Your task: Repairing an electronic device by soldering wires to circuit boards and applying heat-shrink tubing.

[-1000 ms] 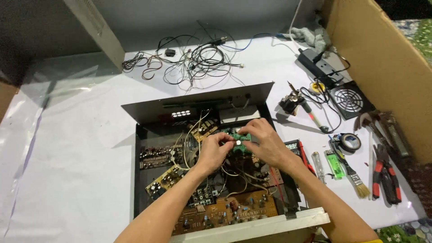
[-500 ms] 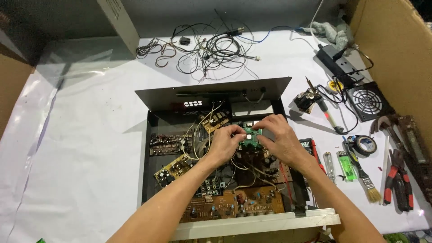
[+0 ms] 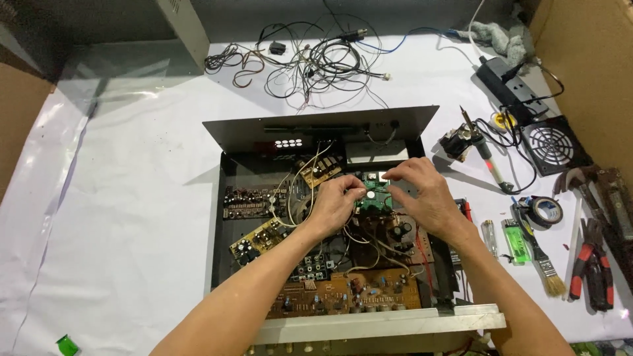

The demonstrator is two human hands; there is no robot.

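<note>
Both hands meet over a small green board (image 3: 374, 200) in the middle of the open chassis (image 3: 217, 217), just below its rear wall. The left hand (image 3: 336, 204) comes in from 7 o'clock and pinches the board's left edge with narrowed fingertips; the right hand (image 3: 422, 194) comes from 5 o'clock, its fingers curled over the board's top right corner, so the board lies between the two, about equally near to each. The board's long axis is hard to judge, as fingers hide much of it. Pale wires (image 3: 297, 191) loop off toward 9 o'clock to a tan board (image 3: 264, 237), and further leads drop toward 6 o'clock onto the brown main board (image 3: 349, 293). Room is tight: the rear wall stands close at 12 o'clock, components crowd below, and the freest way looks to be straight up. Outside the chassis at 3 o'clock lie a soldering iron (image 3: 484, 155), a tape roll (image 3: 544, 211) and a brush (image 3: 541, 254), well apart from the hands.
</note>
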